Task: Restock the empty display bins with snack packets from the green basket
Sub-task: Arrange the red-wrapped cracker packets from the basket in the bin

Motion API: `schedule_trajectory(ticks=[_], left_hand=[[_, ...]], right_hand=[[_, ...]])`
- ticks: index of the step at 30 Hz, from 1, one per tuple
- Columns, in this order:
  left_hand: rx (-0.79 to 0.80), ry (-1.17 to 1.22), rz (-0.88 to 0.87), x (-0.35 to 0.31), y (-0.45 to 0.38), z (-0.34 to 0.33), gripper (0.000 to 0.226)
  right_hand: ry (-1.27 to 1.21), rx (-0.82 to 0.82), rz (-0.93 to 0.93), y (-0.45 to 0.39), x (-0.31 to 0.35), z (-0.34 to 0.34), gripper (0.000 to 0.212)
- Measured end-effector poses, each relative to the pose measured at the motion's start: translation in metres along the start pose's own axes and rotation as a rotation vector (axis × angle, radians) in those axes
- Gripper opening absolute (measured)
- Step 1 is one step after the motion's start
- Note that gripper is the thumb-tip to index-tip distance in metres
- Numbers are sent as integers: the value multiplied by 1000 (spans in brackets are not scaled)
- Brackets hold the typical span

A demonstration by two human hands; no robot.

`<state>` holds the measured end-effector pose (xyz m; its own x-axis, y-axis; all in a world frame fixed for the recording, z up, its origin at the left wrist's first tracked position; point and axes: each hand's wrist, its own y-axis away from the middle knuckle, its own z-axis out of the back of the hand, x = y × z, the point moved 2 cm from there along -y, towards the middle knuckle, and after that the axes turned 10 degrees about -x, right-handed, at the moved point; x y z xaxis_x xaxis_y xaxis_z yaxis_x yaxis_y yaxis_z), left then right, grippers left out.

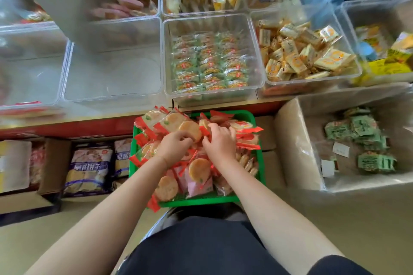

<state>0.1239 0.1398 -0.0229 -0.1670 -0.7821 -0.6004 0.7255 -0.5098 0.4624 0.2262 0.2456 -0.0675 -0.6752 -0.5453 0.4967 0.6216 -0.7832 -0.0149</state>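
While heaped, snack packets (196, 154) every-which-way.

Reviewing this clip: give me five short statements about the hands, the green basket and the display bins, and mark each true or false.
1. Both hands, left hand and right hand, are in the green basket. True.
2. The basket is empty. False: it is heaped with red-edged snack packets.
3. The clear bin up and left of the basket holds no packets. True.
4. The bin just beyond the basket is empty. False: it holds rows of green-wrapped packets.
5. The cardboard box at right is full to the brim. False: it holds only some green packets.
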Motion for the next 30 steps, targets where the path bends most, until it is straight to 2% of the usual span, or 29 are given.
schedule_trajectory(ticks=[3,5,7,10,12,16,19,22,25,30], left_hand=[[-59,57,23,1,-2,0,21],[-96,97,38,-3,-2,-1,22],[-103,234,92,-9,-1,-4,24],[61,616,229,-17,-2,-10,49],[132,728,223,-23,0,-13,40],[-34,734,243,-26,1,-14,34],[-152,595,270,-15,-4,-11,35],[-151,517,305,-6,-4,-5,40],[-160,519,337,-2,0,-1,36],[-207,538,312,3,3,2,27]], right_hand=[[-157,-117,-39,-12,-1,24,23],[-301,-138,-72,-23,1,46,21],[-441,-138,-115,-34,3,66,18],[-606,-6,-265,-45,2,78,13],[-629,134,-314,-45,0,75,15],[-528,266,-287,-33,-14,60,23],[-253,313,-148,-25,-27,47,31],[-24,486,46,-15,-24,34,41],[150,620,148,-8,-16,29,46],[266,635,211,-6,-8,23,41]])
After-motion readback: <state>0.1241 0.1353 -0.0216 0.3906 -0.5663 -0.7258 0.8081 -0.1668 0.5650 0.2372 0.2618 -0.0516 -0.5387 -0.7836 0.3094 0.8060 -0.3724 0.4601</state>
